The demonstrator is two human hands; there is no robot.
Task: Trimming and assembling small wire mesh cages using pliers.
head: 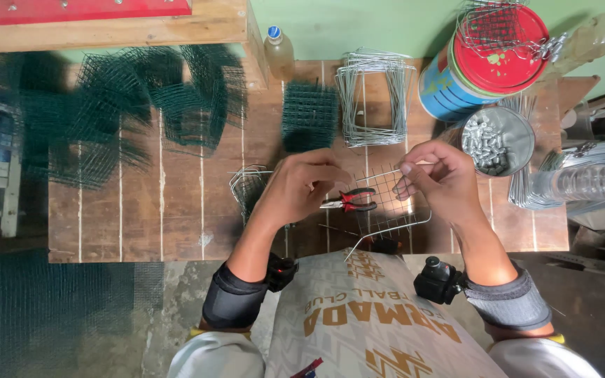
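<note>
over wooden bench (176, 210), head view: left hand (301, 187) closed round red-handled pliers (350, 200), jaws at wire mesh panel (386, 203). right hand (437, 178) pinches panel's top edge, fingers narrow. panel held tilted between both hands, just above bench. tin of metal bits (498, 140) near right hand; green mesh pieces (113, 119) well left.

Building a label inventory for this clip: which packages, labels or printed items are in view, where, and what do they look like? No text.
Large tin: back right of table, round, red lid, blue and white printed side.
Small bottle: back centre, clear, yellowish contents, blue and white cap, no label visible.
Plastic bottle: lying at right edge, clear, blue cap.
Printed cloth: on the lap, beige with gold lettering.
No screens or signs.
</note>
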